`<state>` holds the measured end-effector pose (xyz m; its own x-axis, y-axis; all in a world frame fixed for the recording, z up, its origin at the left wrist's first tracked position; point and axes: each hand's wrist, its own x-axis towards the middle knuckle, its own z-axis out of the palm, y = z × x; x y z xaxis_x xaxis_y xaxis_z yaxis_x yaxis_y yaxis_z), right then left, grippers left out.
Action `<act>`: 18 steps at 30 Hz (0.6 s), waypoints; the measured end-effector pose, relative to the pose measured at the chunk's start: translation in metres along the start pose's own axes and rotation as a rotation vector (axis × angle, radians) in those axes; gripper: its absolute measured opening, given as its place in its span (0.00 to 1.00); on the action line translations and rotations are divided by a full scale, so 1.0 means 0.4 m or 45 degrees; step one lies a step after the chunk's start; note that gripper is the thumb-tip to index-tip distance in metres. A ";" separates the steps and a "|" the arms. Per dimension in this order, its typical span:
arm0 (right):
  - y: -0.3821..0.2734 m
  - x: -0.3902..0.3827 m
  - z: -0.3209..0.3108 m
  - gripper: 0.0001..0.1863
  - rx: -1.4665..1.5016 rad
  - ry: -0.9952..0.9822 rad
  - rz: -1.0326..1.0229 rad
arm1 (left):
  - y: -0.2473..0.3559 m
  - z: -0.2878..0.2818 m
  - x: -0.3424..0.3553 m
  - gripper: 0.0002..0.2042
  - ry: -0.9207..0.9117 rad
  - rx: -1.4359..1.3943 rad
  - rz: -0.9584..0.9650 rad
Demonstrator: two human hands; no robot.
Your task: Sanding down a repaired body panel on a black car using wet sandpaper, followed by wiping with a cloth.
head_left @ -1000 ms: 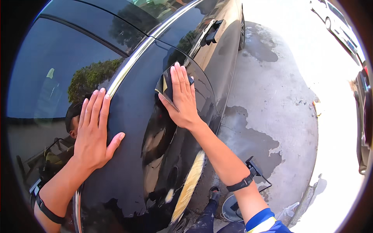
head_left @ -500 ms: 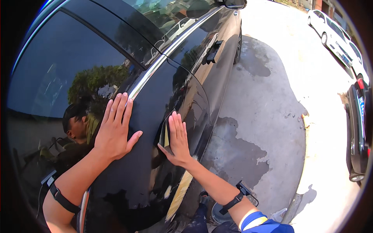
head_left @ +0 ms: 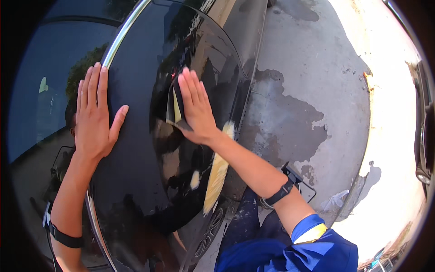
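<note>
Right hand (head_left: 196, 110) flat over folded black-and-yellow sheet (head_left: 176, 108)
The sheet's long axis roughly follows the curved silver car trim (head_left: 125, 29), rightward; flat, empty left hand (head_left: 93, 123) covers part of that trim.

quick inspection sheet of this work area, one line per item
surface: dark, glossy car panel with chrome trim beside the window; a long yellowish patch and a smaller pale patch lower down
job's things: dark folded sheet with a yellowish strip showing, under the right hand
clutter: crumpled whitish scrap on the ground
hands: left hand flat across the trim, thumb spread; right hand flat over the sheet, fingers straight
cables: thin dark loop at the device on the right armband
surroundings: grey ground with darker patches; part of a dark vehicle at the right edge
</note>
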<state>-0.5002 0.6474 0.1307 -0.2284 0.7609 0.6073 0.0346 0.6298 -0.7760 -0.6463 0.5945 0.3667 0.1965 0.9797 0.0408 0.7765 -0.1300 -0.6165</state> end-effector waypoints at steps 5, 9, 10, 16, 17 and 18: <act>0.005 0.139 0.021 0.42 -0.025 0.290 -0.030 | -0.049 -0.022 0.004 0.34 0.152 0.145 0.090; -0.103 -0.341 0.093 0.42 0.081 -0.150 0.194 | -0.012 0.026 0.018 0.34 0.138 0.184 0.100; -0.055 -0.306 0.096 0.42 -0.047 -0.106 0.126 | -0.011 0.038 0.018 0.35 0.156 0.153 0.096; -0.039 0.086 0.000 0.50 -0.030 0.179 -0.012 | -0.029 -0.050 0.009 0.32 0.141 0.055 0.066; -0.050 0.070 0.007 0.50 0.023 0.179 -0.001 | -0.011 -0.036 0.009 0.34 0.109 0.053 0.068; -0.116 -0.093 0.037 0.46 0.188 0.028 0.114 | -0.012 -0.022 0.000 0.34 0.056 0.076 0.054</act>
<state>-0.5076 0.5875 0.1418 -0.2092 0.8174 0.5367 -0.0899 0.5305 -0.8429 -0.6449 0.5938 0.3767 0.2557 0.9656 0.0477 0.7302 -0.1606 -0.6641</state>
